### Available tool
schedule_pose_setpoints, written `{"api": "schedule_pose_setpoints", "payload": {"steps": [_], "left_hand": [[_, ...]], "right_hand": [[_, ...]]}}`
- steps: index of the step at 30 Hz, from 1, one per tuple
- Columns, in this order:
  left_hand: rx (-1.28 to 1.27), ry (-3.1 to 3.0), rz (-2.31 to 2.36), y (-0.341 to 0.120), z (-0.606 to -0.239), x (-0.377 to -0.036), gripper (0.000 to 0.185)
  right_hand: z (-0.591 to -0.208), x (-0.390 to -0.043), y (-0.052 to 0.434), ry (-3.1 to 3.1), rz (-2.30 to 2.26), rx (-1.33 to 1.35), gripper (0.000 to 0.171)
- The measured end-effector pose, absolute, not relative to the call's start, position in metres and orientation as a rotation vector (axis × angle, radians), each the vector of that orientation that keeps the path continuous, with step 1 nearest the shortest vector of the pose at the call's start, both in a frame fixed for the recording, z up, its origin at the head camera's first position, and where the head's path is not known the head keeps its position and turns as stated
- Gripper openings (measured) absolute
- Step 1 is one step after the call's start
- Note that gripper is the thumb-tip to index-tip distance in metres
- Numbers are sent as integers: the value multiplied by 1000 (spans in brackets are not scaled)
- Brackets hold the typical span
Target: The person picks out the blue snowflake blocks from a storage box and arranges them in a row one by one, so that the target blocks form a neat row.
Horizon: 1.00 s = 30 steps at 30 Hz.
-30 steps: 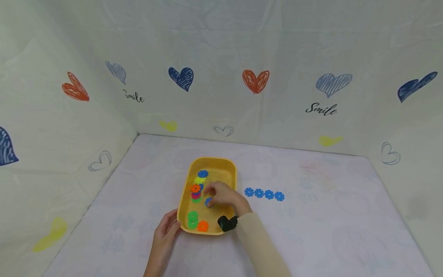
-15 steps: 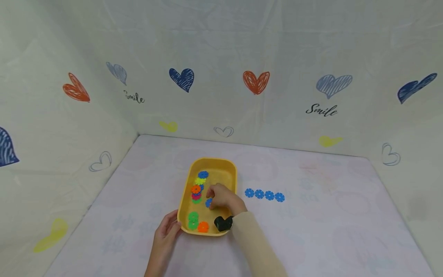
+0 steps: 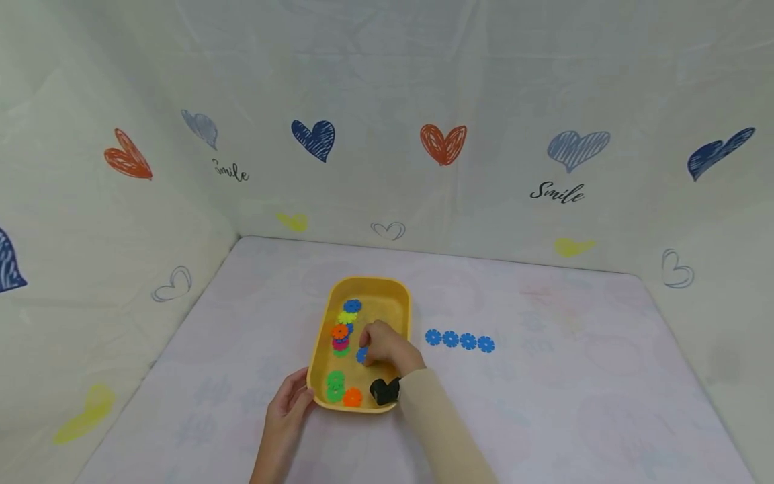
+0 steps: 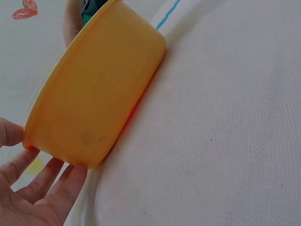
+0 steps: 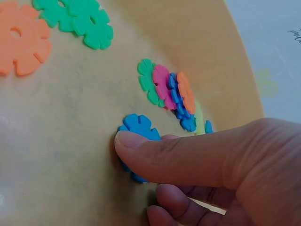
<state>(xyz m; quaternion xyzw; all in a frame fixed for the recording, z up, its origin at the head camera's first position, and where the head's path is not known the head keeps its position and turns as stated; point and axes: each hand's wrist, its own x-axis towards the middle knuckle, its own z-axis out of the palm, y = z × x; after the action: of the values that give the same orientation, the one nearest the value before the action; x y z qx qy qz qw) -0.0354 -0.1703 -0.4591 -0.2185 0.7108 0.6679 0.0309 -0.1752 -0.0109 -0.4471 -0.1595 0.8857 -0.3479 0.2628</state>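
A yellow tray (image 3: 399, 302) sits on the white table and holds several flower-shaped plastic discs. My right hand (image 3: 370, 348) reaches into the tray. Its thumb (image 5: 141, 146) lies across a blue disc (image 5: 140, 125) on the tray floor, and the other fingers curl under, pinching it. Beside it stands an on-edge cluster of green, pink, blue and orange discs (image 5: 168, 90). An orange disc (image 5: 21, 44) and green discs (image 5: 77, 21) lie flat near the front end. My left hand (image 3: 293, 401) rests with straight fingers (image 4: 44, 188) against the tray's near left corner (image 4: 94, 94).
A row of blue discs (image 3: 459, 340) lies on the table right of the tray. Heart-printed cloth walls close in the table at the back and both sides. A black wrist camera (image 3: 382, 391) sits on my right wrist above the tray's front edge.
My right hand has shifted slightly left and nearer inside the tray, staying on the blue disc. The left hand and tray have not moved.
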Motion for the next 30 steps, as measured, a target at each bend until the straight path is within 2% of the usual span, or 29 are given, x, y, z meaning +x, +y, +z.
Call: {"api": "schedule_pose_setpoints", "payload": {"steps": [21, 30], "left_hand": [[-679, 2209, 2031, -170, -458, -35, 41], [-686, 2218, 2033, -170, -458, -35, 40]], "right_hand": [[-446, -174, -13, 2398, -966, -374, 21], [-443, -172, -13, 2409, -994, -337, 14]]}}
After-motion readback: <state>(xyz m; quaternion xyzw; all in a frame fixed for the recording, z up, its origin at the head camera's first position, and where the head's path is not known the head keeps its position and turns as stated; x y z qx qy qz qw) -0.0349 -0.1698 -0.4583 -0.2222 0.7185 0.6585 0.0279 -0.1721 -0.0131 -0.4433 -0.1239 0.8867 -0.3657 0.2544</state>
